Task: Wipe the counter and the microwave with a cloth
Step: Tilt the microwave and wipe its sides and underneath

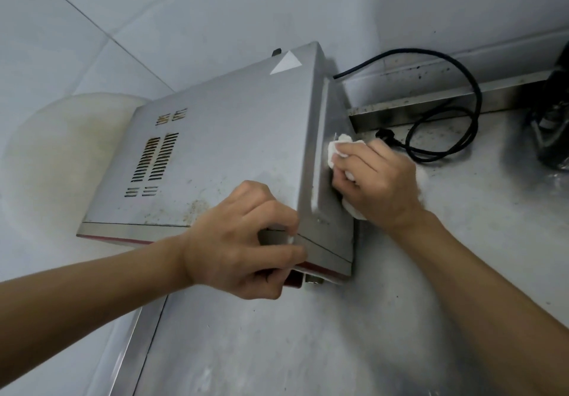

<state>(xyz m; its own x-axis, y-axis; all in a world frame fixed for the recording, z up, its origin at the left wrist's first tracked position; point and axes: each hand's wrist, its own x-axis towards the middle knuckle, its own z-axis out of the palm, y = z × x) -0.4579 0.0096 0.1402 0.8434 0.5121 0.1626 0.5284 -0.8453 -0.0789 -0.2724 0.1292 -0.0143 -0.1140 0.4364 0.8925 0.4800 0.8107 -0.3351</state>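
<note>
A silver microwave (234, 137) with vent slots and a red front edge stands on the steel counter (308, 349); the camera is tilted. My left hand (243, 241) grips its near top corner at the front edge. My right hand (375, 177) presses a crumpled white cloth (334, 152) flat against the microwave's right side panel. Part of the cloth shows above my fingers and part below my wrist. The microwave's top has brownish stains near the front.
A black power cord (443, 118) with its plug lies coiled on the counter behind my right hand. A steel backsplash ledge (431, 103) runs along the wall. A dark object (554, 118) sits at the far right. White tiled wall lies beyond the microwave.
</note>
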